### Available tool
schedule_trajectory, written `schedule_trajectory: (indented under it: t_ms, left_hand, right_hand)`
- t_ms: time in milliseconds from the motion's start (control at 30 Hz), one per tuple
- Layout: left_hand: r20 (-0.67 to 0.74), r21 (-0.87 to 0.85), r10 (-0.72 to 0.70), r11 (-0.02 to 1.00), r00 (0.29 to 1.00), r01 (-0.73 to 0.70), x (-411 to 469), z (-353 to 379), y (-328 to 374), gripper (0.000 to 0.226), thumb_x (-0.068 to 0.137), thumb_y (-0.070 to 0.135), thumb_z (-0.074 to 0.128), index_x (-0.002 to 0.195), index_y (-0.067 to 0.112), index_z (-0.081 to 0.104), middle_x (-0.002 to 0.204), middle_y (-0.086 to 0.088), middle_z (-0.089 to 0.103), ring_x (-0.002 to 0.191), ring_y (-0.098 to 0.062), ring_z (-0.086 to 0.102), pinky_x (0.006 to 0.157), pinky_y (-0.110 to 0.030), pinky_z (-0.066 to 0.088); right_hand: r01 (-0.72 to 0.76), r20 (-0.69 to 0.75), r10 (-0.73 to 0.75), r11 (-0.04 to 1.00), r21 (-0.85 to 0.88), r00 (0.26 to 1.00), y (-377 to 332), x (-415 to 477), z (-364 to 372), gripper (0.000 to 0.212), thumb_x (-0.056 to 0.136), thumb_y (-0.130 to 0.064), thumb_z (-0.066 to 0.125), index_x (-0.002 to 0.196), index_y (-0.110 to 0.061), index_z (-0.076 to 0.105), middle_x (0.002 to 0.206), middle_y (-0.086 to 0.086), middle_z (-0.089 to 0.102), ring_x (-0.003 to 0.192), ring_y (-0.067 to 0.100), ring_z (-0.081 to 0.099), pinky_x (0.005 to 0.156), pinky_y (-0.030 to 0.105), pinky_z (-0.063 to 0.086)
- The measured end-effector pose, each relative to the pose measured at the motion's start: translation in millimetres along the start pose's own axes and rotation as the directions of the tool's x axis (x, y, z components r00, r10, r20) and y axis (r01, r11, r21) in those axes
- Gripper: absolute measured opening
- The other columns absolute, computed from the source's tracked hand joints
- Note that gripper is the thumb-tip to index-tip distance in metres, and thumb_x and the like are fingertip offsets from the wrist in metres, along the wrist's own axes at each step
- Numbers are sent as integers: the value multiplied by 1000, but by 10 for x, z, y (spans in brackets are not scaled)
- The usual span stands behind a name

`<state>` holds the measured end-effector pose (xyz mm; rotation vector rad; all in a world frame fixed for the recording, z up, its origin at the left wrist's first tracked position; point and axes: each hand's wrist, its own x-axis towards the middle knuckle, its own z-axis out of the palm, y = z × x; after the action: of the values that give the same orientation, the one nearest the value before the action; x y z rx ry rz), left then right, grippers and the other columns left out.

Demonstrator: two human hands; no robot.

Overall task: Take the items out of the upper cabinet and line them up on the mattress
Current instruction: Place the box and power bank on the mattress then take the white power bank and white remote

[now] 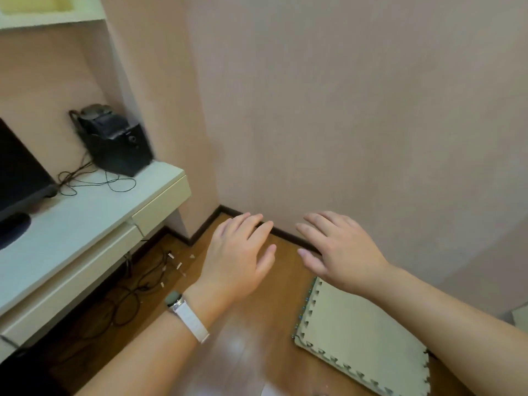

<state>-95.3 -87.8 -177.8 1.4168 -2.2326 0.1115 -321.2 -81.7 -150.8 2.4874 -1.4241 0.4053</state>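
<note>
- Items from the cabinet were not in view, and neither hand carried one; no mattress showed either.
- A white cabinet edge [51,20] crossed the top left corner, high above the desk. It was probably the underside of the upper cabinet, though its doors and contents lay outside the picture.
- The left hand [240,252] hung palm down over the floor [234,352], fingers straight and loosely spread, holding nothing. The right hand [340,247], just beside it, was equally flat and empty.
- From both hands the cabinet edge lay up and to the left, well apart. The left hand was the nearer, so the coming reach would likely need a leftward turn and raised arms. No item's long axis could be judged.
- A white-strapped watch [183,310] sat on the left wrist.
- Under the right forearm lay a pale foam mat [357,332] with jigsaw edges, flat on the wooden floor and not evidently the mattress.
- Further left, a pale desk [85,224] carried a black device [114,141] and a dark monitor [17,178], and cables [128,287] trailed on the floor beneath.
- No brand or label could be read; any mark on the black device was too blurred.
</note>
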Motion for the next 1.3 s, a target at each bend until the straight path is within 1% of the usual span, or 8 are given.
schedule_trajectory:
  t_ms: [167,267,400,700,933,1033,1200,1300]
  left_hand:
    - [-72,86,-73,993,995,80,179,12,-321,40,90,39,53,122,18,66,126,-2,64,121,-23,55,103,-40,38]
    - [-61,164,-139,975,988,147,415,1,-485,40,89,39,54,123,19,66,127,-2,64,121,-23,54,100,-42,40]
    - [-42,238,-225,944,973,228,787,-30,-639,41,90,40,53,125,20,63,129,0,61,122,-22,52,101,-40,37]
    - [-112,370,-317,866,942,336,1480,-36,-864,41,89,40,54,124,19,64,125,-2,63,119,-24,53,100,-38,37]
    - [-129,424,-400,805,908,415,1675,-131,-1188,41,90,42,53,124,22,63,128,0,62,122,-24,51,103,-33,31]
    - [-143,425,-423,790,895,441,1717,-183,-1401,43,91,44,49,125,22,63,129,-1,62,123,-24,52,103,-37,35]
    - [-172,394,-448,785,877,478,1788,-289,-1952,46,92,46,44,127,21,62,130,-2,62,124,-25,53,102,-43,42]
    - [-168,398,-458,779,873,485,1831,-358,-2377,47,93,47,42,130,24,59,133,1,60,127,-23,49,104,-41,38]
  right_hand:
    - [122,-24,-121,992,42,992,80,593,309,47,90,-48,48,119,-16,63,121,7,64,112,31,58,89,40,47]
    - [190,-70,-185,978,82,980,201,1003,489,47,89,-48,48,120,-15,63,121,8,64,112,32,58,90,41,48]
    - [242,-97,-228,957,163,969,449,1548,656,48,90,-49,48,121,-15,63,122,9,64,113,33,57,90,42,48]
    - [379,-193,-341,898,224,920,919,2530,915,48,88,-47,50,118,-13,65,120,12,66,110,35,59,89,43,47]
    - [432,-218,-382,860,272,898,888,3065,998,48,88,-47,49,117,-13,66,121,11,65,111,35,59,92,44,47]
    - [442,-219,-391,851,285,894,785,3307,1041,48,88,-47,48,117,-12,66,120,11,66,111,36,59,91,44,48]
    - [477,-182,-443,841,255,878,492,3822,1141,50,90,-47,45,122,-14,63,123,11,65,114,34,57,93,45,48]
    - [483,-156,-458,848,217,875,277,4193,1184,50,92,-49,42,125,-17,61,125,8,64,117,32,56,96,44,46]
